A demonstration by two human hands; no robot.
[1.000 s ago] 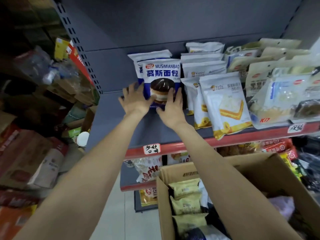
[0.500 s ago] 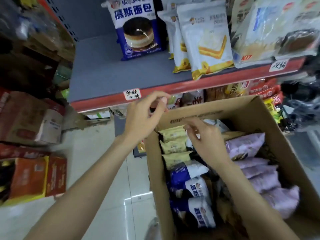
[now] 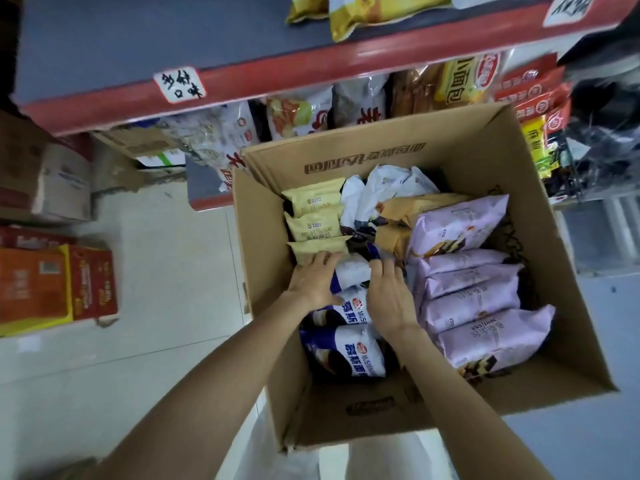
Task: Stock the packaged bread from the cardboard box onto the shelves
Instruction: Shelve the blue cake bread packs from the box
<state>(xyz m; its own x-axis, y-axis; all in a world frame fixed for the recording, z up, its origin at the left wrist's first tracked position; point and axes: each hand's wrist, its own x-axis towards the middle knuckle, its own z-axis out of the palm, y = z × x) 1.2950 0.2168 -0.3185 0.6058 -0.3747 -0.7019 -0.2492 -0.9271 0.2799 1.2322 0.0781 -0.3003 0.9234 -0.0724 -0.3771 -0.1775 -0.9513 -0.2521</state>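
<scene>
Hands hide most of a blue-white bread packet.

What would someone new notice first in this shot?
Probably the big open cardboard box in the middle, packed with bread: lilac packs on the right, yellow packs at far left. Then both hands, left hand and right hand, reaching onto a blue-and-white pack. The red-edged shelf runs across the top.

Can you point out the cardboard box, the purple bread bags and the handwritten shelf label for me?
cardboard box [image 3: 381, 157]: head view, inner face of the far wall.
purple bread bags [image 3: 471, 299]: head view, middle bag of the row.
handwritten shelf label [image 3: 180, 84]: head view, centre of the white tag.
</scene>
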